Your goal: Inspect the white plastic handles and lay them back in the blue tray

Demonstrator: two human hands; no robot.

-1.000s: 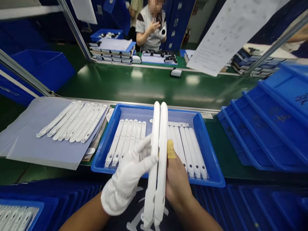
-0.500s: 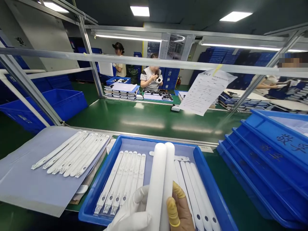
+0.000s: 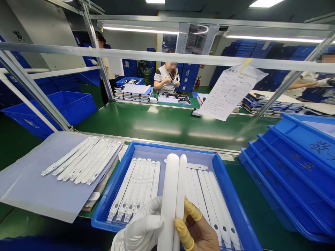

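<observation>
My left hand [image 3: 142, 226], in a white glove, is closed on a long white plastic strip [image 3: 169, 195] with a rounded top. Yellow finger cots cover the thumb and a finger of my right hand [image 3: 197, 228], which grips a second white strip [image 3: 181, 181] pressed side by side against the first. Both strips stand nearly upright over a blue tray [image 3: 101, 205], their lower ends out of sight. Inside the tray, slotted white strips [image 3: 133, 188] lie on the left and smooth white strips [image 3: 216, 200] on the right, with one crosswise strip [image 3: 197, 166] at the back.
To the left, more white strips [image 3: 83, 160] rest on a pale sheet [image 3: 39, 195]. Blue trays [image 3: 285, 174] are stacked at the right. A metal rail [image 3: 146, 54] crosses ahead, with a paper sheet [image 3: 231, 92] hanging from it. Other people work beyond the green table [image 3: 131, 122].
The right strip shows narrower now, turned more edge-on beside the left one. My view has tipped down slightly. A person at the back left has moved left, behind the frame post.
</observation>
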